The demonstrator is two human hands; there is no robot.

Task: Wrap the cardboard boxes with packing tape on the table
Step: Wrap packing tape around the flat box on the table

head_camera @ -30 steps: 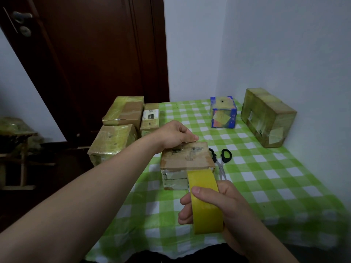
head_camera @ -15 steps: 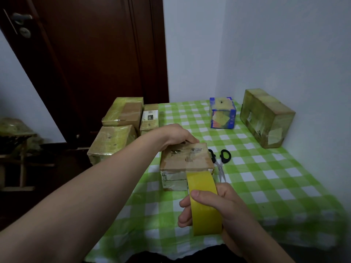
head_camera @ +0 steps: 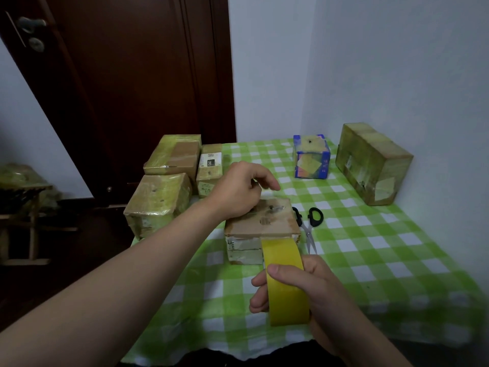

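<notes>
We lose far-left top of cardboard box (head_camera: 264, 223) under left hand (head_camera: 239, 193); its fingertips (head_camera: 275, 185) blurred, grip unclear; tape roll (head_camera: 287, 290) hides box's near-right corner and right hand (head_camera: 320, 287) palm. Print on label (head_camera: 211, 160) too small.

Seen from a head-worn camera, a person's left hand (head_camera: 238, 192) and right hand (head_camera: 312, 284) are both bare. The left arm (head_camera: 119, 282) is uncovered along its whole visible length, from the wrist to the lower-left corner of the view. The right forearm (head_camera: 357, 340) is likewise uncovered down to the bottom edge. The right thumbnail (head_camera: 273, 268) is short and plain. Between the arms, low in the view, lies a strip of black clothing (head_camera: 225, 360); its cut cannot be made out.
</notes>
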